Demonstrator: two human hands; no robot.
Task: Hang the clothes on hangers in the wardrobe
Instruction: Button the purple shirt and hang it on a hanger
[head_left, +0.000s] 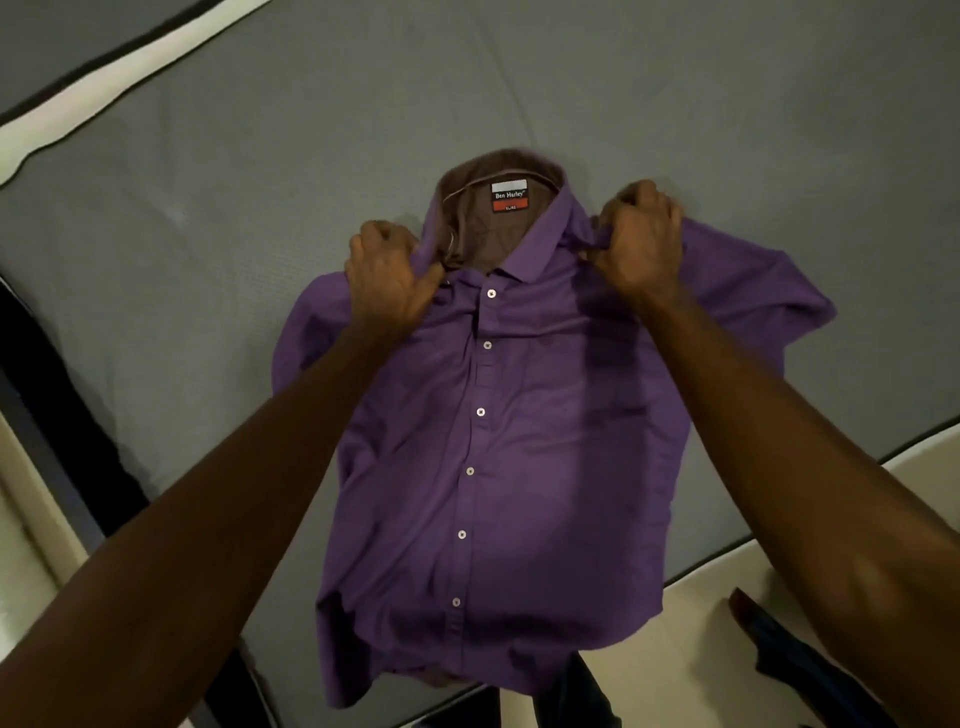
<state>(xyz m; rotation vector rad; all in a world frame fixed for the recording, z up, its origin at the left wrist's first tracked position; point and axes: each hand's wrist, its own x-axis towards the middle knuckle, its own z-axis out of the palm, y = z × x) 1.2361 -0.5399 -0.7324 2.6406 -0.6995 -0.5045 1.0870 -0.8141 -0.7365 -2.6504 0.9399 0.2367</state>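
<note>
Gripping purple shirt (493, 441) shoulders, fingers (382, 236) curled into fabric

1. A grey mattress (675, 104) fills most of the view, its surface faintly creased.
2. A white band with dark piping (104, 98) edges its upper left corner.
3. Pale floor (691, 649) shows at lower right.
4. A dark object (763, 639), possibly footwear, lies there, blurred.
</note>
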